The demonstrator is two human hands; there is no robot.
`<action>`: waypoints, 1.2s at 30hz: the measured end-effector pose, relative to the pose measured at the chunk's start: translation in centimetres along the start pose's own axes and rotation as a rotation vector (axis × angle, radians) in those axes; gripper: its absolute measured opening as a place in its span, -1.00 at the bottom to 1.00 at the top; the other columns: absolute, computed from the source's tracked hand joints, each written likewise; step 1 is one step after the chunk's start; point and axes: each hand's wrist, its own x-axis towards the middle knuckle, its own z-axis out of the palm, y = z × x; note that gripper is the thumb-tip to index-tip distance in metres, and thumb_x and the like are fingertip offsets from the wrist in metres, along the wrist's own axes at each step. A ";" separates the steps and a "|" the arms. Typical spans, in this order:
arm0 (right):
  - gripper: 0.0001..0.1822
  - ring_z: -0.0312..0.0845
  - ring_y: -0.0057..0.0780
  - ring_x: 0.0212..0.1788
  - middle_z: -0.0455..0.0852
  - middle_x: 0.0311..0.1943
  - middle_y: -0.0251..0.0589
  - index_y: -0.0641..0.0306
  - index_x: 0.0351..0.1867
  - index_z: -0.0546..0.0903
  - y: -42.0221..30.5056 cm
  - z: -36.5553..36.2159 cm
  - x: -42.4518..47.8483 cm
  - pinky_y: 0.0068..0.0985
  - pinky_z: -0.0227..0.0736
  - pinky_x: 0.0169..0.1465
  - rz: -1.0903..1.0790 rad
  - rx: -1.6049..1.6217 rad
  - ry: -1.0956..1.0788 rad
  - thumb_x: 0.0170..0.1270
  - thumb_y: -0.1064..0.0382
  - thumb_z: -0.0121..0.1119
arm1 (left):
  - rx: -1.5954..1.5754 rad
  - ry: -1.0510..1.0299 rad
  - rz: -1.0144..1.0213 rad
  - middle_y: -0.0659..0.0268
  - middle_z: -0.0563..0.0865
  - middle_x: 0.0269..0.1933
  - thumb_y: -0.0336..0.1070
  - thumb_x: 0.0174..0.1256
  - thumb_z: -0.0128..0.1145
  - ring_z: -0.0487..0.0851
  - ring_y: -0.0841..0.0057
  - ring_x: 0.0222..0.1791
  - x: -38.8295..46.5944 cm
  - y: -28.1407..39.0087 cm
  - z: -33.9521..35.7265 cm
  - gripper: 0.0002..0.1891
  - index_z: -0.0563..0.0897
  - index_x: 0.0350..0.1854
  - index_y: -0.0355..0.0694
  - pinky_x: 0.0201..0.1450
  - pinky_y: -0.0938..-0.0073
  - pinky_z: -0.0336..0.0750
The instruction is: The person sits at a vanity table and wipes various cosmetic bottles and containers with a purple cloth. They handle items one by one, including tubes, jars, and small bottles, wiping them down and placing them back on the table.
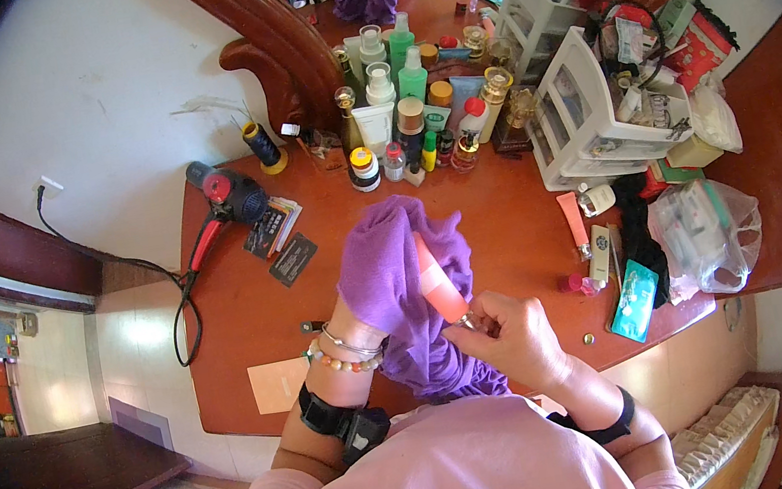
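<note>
A purple cloth (394, 267) covers my left hand, whose fingers are hidden in it; the wrist with a bangle and a bead bracelet shows below. Against the cloth lies a pink-and-coral cosmetic tube (440, 283), slanting down to the right. My right hand (515, 336) pinches the silvery cap end of this tube between thumb and fingers. The cloth hangs down in folds to the front of my pink shirt. Whether my left hand grips the tube through the cloth cannot be seen.
Bottles and jars (410, 120) stand before the mirror. A hair dryer (228, 197) and cards (292, 259) lie left. At right are a white drawer unit (574, 126), another pink tube (575, 224), a teal packet (634, 301) and a plastic bag (712, 234). A small round cap (589, 338) lies near the edge.
</note>
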 end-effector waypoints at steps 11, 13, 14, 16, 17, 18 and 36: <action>-0.63 0.34 -0.57 -0.72 0.50 -0.76 -0.23 0.35 -0.59 0.50 0.8 1.0 0.3 -0.54 0.30 -0.59 0.008 -0.081 0.052 -0.03 0.14 0.45 | -0.512 -0.056 -0.334 0.34 0.48 -0.42 -0.03 0.39 -0.13 0.49 0.51 -0.37 -0.3 2.8 1.6 -0.69 0.44 -0.32 -0.20 -0.26 0.45 0.41; -0.64 0.34 -0.56 -0.72 0.50 -0.76 -0.23 0.35 -0.59 0.51 0.4 0.8 0.4 -0.53 0.30 -0.59 -0.020 -0.072 0.042 -0.04 0.15 0.45 | -0.616 0.005 -0.417 0.36 0.48 -0.44 0.01 0.42 -0.15 0.50 0.47 -0.40 -0.7 1.5 1.5 -0.67 0.43 -0.35 -0.16 -0.29 0.41 0.43; -0.65 0.33 -0.57 -0.72 0.49 -0.76 -0.24 0.35 -0.59 0.51 0.2 0.8 0.4 -0.54 0.29 -0.59 -0.046 -0.093 0.042 -0.04 0.16 0.45 | -0.800 0.035 -0.538 0.36 0.48 -0.45 0.05 0.43 -0.16 0.51 0.44 -0.42 -1.1 0.8 1.6 -0.65 0.43 -0.35 -0.14 -0.32 0.38 0.44; -0.66 0.32 -0.59 -0.72 0.47 -0.76 -0.25 0.34 -0.60 0.50 0.0 0.7 0.4 -0.55 0.28 -0.60 -0.091 -0.140 0.048 -0.03 0.18 0.45 | -1.363 0.093 -0.766 0.37 0.50 -0.46 0.11 0.44 -0.18 0.53 0.39 -0.43 -0.9 0.1 1.3 -0.62 0.43 -0.35 -0.11 -0.35 0.32 0.46; -0.66 0.32 -0.59 -0.72 0.46 -0.76 -0.25 0.34 -0.60 0.49 0.1 0.6 0.4 -0.55 0.27 -0.61 -0.090 -0.131 0.059 -0.04 0.20 0.44 | -1.756 0.101 -0.864 0.37 0.51 -0.46 0.14 0.44 -0.19 0.54 0.38 -0.44 -0.5 0.1 1.0 -0.60 0.44 -0.35 -0.11 -0.36 0.29 0.47; -0.66 0.31 -0.60 -0.71 0.45 -0.76 -0.25 0.33 -0.61 0.48 0.2 0.5 0.4 -0.55 0.27 -0.61 -0.091 -0.119 0.068 -0.04 0.21 0.44 | -2.005 0.066 -0.724 0.30 0.62 -0.29 0.21 0.40 -0.19 0.60 0.32 -0.30 -0.4 -0.8 1.3 -0.53 0.51 -0.19 -0.14 -0.24 0.23 0.52; -0.71 0.53 -0.17 -0.66 0.53 -0.72 -0.08 0.30 -0.57 0.49 0.7 0.9 0.9 -0.40 0.43 -0.56 -0.195 -0.361 0.137 -0.10 0.21 0.39 | -0.245 -0.259 -0.343 0.32 0.62 -0.37 -0.29 0.09 0.23 0.59 0.52 -0.34 -2.1 1.8 1.9 -0.84 0.59 -0.31 -0.21 -0.24 0.42 0.50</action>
